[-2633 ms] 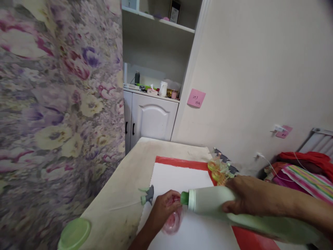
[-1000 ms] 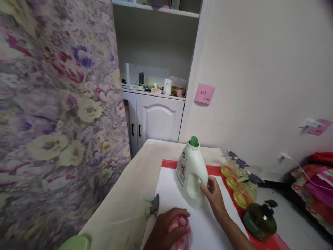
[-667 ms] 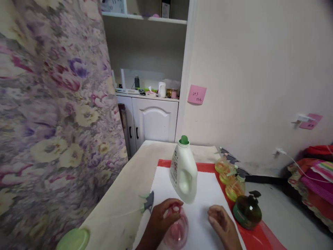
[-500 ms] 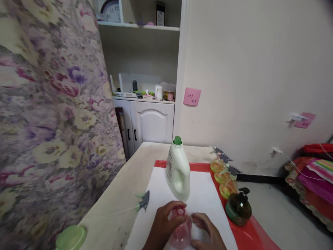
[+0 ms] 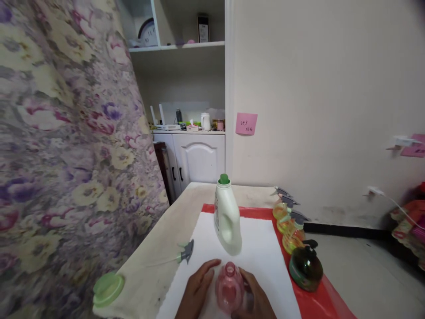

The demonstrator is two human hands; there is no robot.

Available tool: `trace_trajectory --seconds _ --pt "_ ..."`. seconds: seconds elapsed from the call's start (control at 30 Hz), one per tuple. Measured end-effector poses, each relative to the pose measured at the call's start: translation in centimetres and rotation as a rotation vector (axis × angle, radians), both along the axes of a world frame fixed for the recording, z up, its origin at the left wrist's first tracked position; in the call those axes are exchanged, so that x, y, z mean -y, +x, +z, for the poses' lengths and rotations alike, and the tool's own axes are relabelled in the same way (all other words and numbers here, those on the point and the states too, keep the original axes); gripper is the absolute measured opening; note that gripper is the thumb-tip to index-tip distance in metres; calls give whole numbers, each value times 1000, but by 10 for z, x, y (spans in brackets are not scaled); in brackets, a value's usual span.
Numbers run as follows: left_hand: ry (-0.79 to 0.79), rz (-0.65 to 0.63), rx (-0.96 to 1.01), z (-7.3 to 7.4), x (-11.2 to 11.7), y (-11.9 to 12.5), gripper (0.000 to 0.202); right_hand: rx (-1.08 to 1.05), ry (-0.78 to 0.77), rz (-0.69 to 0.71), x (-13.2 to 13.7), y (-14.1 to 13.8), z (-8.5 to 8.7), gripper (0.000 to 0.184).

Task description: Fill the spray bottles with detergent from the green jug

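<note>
An uncapped clear pink bottle [image 5: 229, 290] stands on the white sheet, its open neck facing up. My right hand [image 5: 257, 297] curls round the right side of this bottle, fingers against it. To the bottle's left is my left hand [image 5: 196, 288], open, fingers slightly bent and a small gap from the plastic. A spray trigger head [image 5: 186, 252] with its thin tube lies at the sheet's left edge. Beyond the bottle stands a pale green jug [image 5: 229, 221] with a handle, a green piece in its mouth. The lower edges of both hands run out of view.
Several spray bottles [image 5: 292, 239] with yellow liquid line the red sheet's right side, ahead of a dark green pump bottle [image 5: 305, 268]. A green cap or lid [image 5: 109, 288] sits at the table's left edge. Flowered curtain [image 5: 83, 155] hangs left.
My left hand has let go of the pink bottle's neck and moved left. My right hand has closed in on the bottle's side. The view has turned slightly left.
</note>
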State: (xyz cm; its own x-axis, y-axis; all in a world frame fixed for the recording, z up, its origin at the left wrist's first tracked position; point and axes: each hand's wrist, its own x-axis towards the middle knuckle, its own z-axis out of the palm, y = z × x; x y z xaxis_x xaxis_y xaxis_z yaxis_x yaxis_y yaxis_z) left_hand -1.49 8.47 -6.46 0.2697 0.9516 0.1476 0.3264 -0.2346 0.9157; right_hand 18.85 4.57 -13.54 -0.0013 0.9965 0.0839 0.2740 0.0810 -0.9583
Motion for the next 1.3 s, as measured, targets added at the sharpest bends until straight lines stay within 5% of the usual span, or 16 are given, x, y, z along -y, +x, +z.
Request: trace_trajectory --seconds 0.2,0.37,0.47,0.63,0.77,0.9,1.03,1.13,1.3 --pt "258 413 -487 -37 -20 -68 39 -24 -23 -3 -7 -3 -16 96" --pt "247 413 -890 -32 -42 -80 46 -9 -8 -51 -9 -11 -23 90" --pt "217 400 -902 -30 -54 -76 50 60 2 -142 -8 -16 -21 76" --pt "208 340 -860 -21 -62 -76 36 68 -57 -78 -5 -18 -10 95" --pt "234 341 -758 0 -50 -75 29 113 -112 -172 -6 -20 -5 95" --pt "259 361 -564 35 -24 -58 36 48 -60 -90 -9 -18 -10 96" --pt "98 317 147 80 6 -25 38 31 -21 -75 -9 -16 -11 93" --pt "43 294 484 107 24 2 38 34 12 -90 -6 -16 -6 87" --pt "51 236 642 118 35 31 42 -29 50 -33 -5 -14 -2 90"
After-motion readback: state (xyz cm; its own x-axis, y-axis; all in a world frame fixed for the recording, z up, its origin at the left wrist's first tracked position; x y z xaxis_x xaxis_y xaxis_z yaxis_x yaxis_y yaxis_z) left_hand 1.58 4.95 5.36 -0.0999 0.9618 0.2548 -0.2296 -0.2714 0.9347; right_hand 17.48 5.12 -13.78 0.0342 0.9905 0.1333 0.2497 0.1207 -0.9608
